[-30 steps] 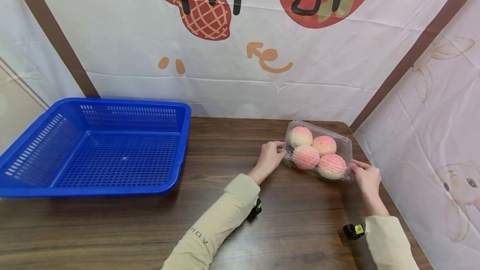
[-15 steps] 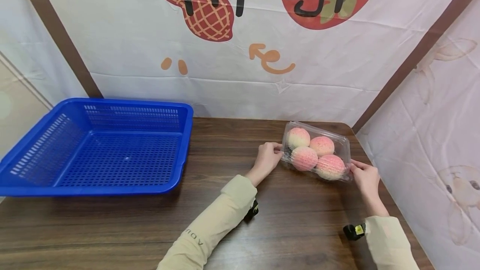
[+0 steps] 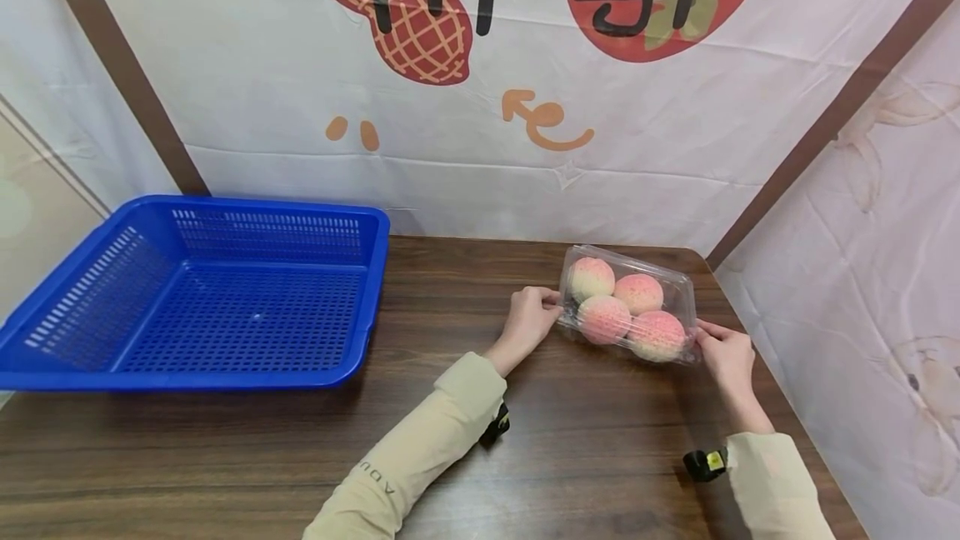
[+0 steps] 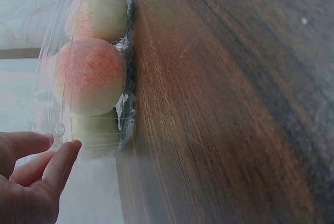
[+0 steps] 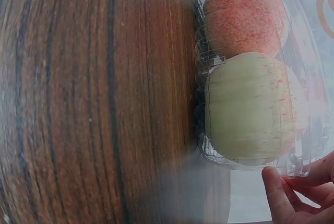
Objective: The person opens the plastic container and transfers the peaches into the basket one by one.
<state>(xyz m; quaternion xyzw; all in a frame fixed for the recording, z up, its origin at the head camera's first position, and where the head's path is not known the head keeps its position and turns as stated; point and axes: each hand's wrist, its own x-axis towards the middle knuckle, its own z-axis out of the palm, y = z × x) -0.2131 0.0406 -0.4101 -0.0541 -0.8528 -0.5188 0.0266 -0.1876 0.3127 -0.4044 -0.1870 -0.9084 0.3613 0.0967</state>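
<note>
A clear plastic clamshell box with its lid down sits at the back right of the table. Inside it are several pink-and-cream peaches. My left hand pinches the box's left end; in the left wrist view, thumb and fingers meet at the lid's rim. At the opposite end my right hand pinches the rim, and the right wrist view shows a fingertip pressed against the plastic below a pale peach.
A large blue perforated basket stands on the left of the brown wooden table, with nothing in it. Behind the table hangs a printed white cloth, and another cloth runs along the right side.
Both hands have shifted the box a little to the left along the table. Their grip at its two ends stays the same, and the head view has turned slightly.
</note>
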